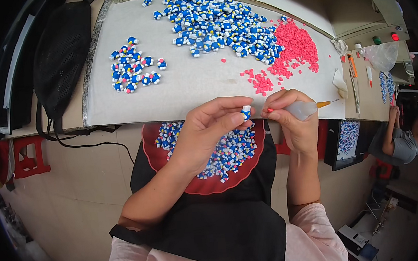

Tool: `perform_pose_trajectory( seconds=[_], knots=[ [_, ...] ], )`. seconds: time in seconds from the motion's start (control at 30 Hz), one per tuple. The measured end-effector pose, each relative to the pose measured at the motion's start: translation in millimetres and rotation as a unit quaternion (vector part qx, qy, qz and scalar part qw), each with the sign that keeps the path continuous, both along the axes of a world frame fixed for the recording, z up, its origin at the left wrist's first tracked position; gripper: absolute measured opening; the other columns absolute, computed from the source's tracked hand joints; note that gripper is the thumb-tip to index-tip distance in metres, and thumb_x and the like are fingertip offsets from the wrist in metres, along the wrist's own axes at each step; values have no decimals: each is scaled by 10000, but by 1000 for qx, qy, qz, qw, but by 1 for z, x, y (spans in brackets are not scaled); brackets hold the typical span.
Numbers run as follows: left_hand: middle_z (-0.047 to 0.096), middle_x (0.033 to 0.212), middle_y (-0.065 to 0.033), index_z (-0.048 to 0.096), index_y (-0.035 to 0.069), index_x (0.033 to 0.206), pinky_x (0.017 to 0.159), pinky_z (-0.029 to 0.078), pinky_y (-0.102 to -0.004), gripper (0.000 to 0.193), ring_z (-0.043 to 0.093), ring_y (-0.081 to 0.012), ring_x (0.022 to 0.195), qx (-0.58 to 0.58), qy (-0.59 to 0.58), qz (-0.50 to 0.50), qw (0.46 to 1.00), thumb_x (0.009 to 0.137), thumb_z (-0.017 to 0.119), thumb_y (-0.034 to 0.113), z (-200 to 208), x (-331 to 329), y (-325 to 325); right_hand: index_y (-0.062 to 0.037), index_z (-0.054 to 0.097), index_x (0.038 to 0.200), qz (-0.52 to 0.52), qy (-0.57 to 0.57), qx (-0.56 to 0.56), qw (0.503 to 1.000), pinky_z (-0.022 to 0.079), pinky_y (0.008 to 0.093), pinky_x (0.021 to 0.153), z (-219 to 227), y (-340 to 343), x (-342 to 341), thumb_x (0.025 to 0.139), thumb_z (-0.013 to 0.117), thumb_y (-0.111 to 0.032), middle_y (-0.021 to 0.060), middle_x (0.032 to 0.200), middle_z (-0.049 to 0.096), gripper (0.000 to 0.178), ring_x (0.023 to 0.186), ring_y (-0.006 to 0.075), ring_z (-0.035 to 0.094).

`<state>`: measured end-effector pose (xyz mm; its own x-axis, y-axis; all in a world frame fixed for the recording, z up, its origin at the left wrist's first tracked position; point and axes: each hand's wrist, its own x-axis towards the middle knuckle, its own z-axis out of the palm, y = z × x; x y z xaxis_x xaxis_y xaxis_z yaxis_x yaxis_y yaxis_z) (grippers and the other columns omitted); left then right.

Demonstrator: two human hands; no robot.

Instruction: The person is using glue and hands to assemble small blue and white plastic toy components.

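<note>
My left hand (208, 125) pinches a small blue-and-white figure (246, 112) between thumb and fingertips, above the table's near edge. Just to its right, my right hand (296, 118) holds a tiny pink piece (270, 110) at its fingertips. The same hand also grips a translucent squeeze bottle (301, 109) with an orange nozzle and a thin needle pointing right. A gap separates the pink piece from the figure. On my lap, below the hands, rests a red scalloped tray (194, 188) filled with more such figures, partly hidden by my left hand and forearm.
White paper (167, 102) covers the table. A large pile of blue-and-white figures (215, 24) lies at the back, beside a heap of pink pieces (298, 45). A smaller group of figures with pink parts (133, 68) lies left. Another person (401, 140) sits far right.
</note>
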<state>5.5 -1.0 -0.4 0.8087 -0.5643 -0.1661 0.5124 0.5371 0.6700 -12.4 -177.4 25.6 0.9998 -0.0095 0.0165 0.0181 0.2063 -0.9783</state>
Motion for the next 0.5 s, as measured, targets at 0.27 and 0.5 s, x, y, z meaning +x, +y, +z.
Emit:
perform_pose_trajectory(
  seconds=[0.27,0.5],
  knots=[
    [579,947,-124,508,-29,1064,765,456,-269,262,568,-150,843,-11,-2,-7,1000,821,514,68,1,-3,-2,28,555,737,19,-37,-23,999,442,238,609,-1,2,0,652,639,69,114,741,579,127,685,165,557],
    [586,934,-108,533,-29,1049,761,455,-253,244,564,-138,849,32,-24,3,999,816,513,43,3,-4,-3,-12,595,734,49,-123,-271,953,419,239,586,14,7,1,629,666,27,66,729,568,132,671,140,540]
  ],
)
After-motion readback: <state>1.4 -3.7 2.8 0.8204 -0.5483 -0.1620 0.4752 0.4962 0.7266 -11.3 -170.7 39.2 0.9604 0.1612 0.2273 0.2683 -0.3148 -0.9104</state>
